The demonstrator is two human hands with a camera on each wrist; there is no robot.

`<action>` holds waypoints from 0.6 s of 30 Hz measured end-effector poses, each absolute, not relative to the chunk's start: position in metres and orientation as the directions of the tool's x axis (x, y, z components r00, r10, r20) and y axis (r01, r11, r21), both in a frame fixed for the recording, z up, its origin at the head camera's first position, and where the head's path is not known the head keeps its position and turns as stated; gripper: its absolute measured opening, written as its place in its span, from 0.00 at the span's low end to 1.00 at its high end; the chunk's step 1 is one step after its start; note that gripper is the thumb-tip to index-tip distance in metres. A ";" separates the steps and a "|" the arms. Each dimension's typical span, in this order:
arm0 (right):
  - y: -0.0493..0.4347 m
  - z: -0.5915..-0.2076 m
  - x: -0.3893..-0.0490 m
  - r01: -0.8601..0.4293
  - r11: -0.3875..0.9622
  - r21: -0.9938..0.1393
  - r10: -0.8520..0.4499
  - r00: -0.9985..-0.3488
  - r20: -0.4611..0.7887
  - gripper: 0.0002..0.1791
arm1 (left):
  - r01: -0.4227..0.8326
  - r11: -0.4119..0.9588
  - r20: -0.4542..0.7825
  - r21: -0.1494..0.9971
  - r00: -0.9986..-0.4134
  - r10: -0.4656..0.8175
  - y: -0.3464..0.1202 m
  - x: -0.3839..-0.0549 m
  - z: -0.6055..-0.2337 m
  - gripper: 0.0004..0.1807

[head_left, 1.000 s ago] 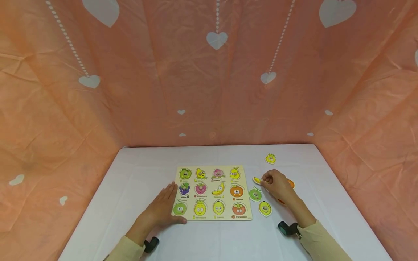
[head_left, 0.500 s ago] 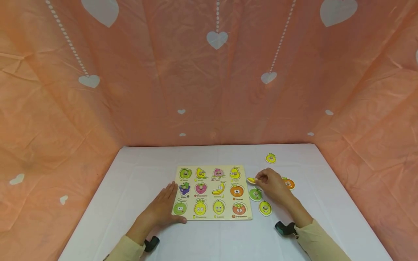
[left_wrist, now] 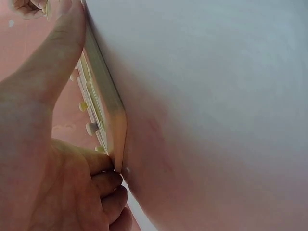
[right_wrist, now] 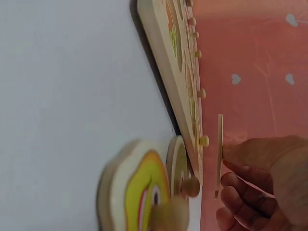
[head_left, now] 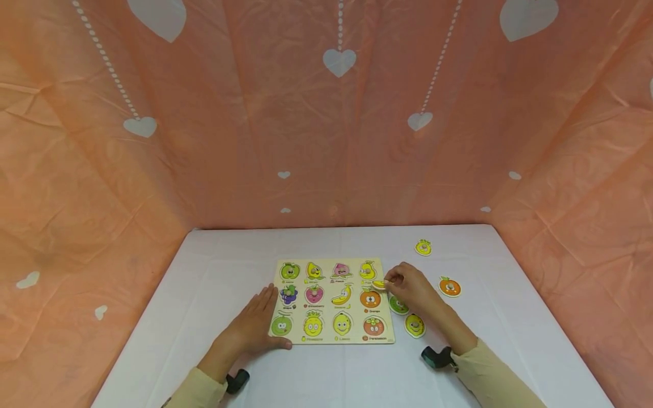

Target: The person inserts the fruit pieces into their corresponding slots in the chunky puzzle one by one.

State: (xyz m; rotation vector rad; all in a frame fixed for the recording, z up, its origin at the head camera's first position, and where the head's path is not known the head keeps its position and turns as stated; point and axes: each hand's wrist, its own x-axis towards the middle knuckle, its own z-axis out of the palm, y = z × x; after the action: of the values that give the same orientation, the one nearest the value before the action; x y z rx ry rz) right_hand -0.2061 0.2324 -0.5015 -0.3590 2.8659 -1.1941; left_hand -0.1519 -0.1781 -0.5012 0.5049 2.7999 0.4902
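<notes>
A cream fruit puzzle board (head_left: 326, 309) lies flat on the white table, with several knobbed pieces set in its upper left part. My left hand (head_left: 252, 323) rests at the board's left side, fingers straight along that edge and thumb at the front edge. In the left wrist view, thumb and fingers touch the board's wooden rim (left_wrist: 108, 91). My right hand (head_left: 412, 286) pinches a yellow banana puzzle piece (head_left: 378, 284) over the board's right edge, between the pear and orange spots. The right wrist view shows this piece (right_wrist: 219, 154) edge-on, raised above the board.
Loose on the right lie a green melon piece (head_left: 398, 306), partly covered by my right hand, a lemon piece (head_left: 415, 326), an orange piece (head_left: 450, 287) and a pineapple piece (head_left: 423, 247). A peach-coloured cloth with hearts (head_left: 326, 141) encloses the table's back and sides.
My right hand has moved left with the banana piece, from beside the board to above its right edge. The orange piece has come into full view. My left hand has stayed put.
</notes>
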 end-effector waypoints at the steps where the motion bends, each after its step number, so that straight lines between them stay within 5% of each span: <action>1: 0.230 -0.502 -0.207 -0.221 0.681 -0.698 -0.230 -0.970 0.082 0.04 | 0.291 0.884 -0.187 0.367 -0.908 0.376 -0.178 -0.152 -0.501 0.76; 18: 0.199 -0.503 -0.209 -0.366 0.644 -0.671 -0.385 -0.914 0.129 0.02 | 0.304 0.883 -0.176 0.357 -0.907 0.383 -0.178 -0.154 -0.505 0.76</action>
State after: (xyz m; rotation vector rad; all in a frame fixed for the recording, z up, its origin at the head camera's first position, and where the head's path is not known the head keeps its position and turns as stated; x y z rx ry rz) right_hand -0.2088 0.1994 -0.5033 -0.6456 2.8258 -1.1446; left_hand -0.1535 -0.1783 -0.5047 0.5204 2.8102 0.4757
